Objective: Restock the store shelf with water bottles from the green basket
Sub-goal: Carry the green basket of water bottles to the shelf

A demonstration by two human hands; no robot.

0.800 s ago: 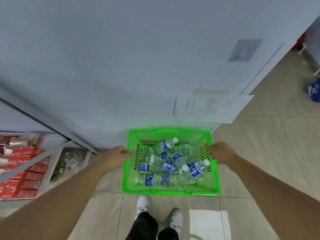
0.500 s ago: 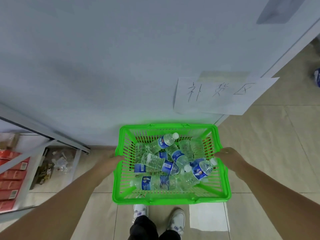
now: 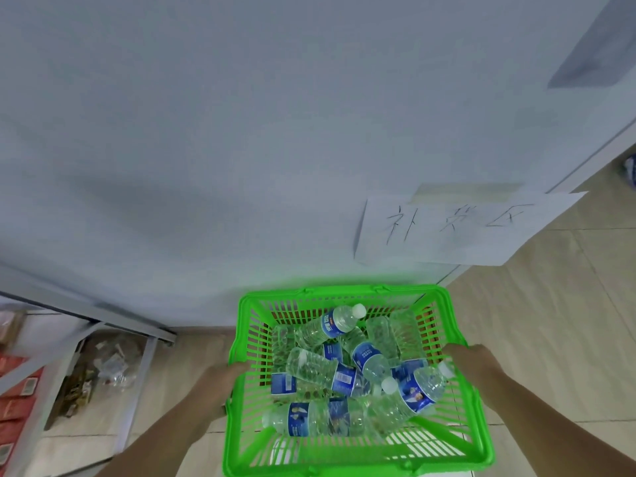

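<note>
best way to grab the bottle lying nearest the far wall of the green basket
Probably round the blue-labelled middle of the bottle, coming straight down from above. It lies on its side atop the pile, white cap toward the far right corner of the green basket, nothing covering it, so a grip can close across its width.

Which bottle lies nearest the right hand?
The bottle whose white cap points at the right hand gripping the basket; others lie further left.
</note>
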